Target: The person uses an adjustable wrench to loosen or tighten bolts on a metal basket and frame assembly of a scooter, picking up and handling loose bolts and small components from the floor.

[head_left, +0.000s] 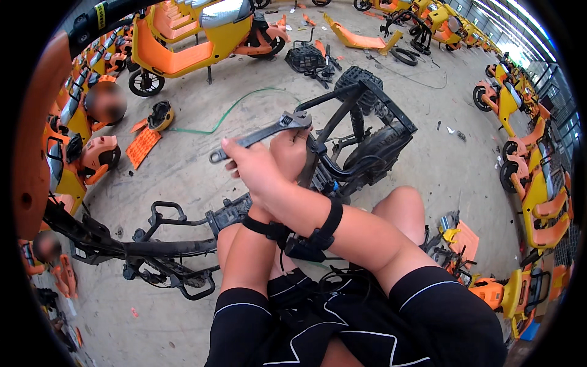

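My right hand (249, 168) grips the handle of a grey adjustable wrench (257, 136), thumb along it. The wrench slants up to the right, its jaw beside the upper tube of a stripped black scooter frame (177, 248). Whether the jaw sits on a nut cannot be told. My forearms cross, the right over the left. Just under the wrench head, my left hand (288, 156) is closed against the frame; its fingertips and whatever they hold are hidden. The frame stretches across my legs, with the rear wheel (374, 148) at its far right end.
Yellow and orange scooters stand at the far left (195, 49) and along the right side (544, 189). A helmet (160, 115), an orange mat (143, 147), a green strap (223, 113) and a black basket (306, 59) lie on the floor. Loose parts (449, 235) lie by my right knee.
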`<state>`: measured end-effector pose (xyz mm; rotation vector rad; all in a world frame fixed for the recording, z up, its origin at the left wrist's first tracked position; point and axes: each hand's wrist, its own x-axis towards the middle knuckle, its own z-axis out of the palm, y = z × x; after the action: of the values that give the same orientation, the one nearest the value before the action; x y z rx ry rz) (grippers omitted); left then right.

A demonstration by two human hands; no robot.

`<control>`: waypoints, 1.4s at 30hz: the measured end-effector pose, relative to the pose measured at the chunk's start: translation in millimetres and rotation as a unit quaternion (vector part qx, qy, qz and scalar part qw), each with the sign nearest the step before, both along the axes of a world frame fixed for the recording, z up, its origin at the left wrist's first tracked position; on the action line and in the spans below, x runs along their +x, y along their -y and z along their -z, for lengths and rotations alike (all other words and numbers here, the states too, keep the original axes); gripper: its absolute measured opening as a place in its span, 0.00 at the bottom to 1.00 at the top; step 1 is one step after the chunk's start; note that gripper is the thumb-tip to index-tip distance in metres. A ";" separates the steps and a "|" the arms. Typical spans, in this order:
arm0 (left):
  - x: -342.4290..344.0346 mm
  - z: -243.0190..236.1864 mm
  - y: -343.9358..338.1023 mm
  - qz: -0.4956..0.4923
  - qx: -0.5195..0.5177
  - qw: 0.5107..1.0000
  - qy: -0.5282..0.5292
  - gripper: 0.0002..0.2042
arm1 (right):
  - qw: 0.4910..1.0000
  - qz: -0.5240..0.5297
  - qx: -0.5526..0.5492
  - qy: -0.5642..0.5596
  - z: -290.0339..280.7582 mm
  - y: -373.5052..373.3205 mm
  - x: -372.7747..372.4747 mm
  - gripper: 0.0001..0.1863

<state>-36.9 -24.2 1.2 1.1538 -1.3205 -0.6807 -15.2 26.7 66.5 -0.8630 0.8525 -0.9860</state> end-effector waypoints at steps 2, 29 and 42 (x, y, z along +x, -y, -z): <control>-0.5 0.1 1.0 0.022 -0.021 0.999 -0.016 0.11 | 0.990 0.000 0.095 0.104 -4.1 -11.2 3.3 0.17; -7.5 -11.6 -5.0 0.035 0.007 0.999 -0.026 0.12 | 0.964 -0.048 0.136 0.224 -22.6 0.9 -13.1 0.06; 8.1 -24.4 -26.3 -0.002 0.010 0.990 0.143 0.15 | 0.985 0.037 0.147 0.088 4.7 5.1 -16.0 0.11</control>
<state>-28.8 2.1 25.6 1.3055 -1.5536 -0.5403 -31.1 21.6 61.8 -0.4882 0.8567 -0.9573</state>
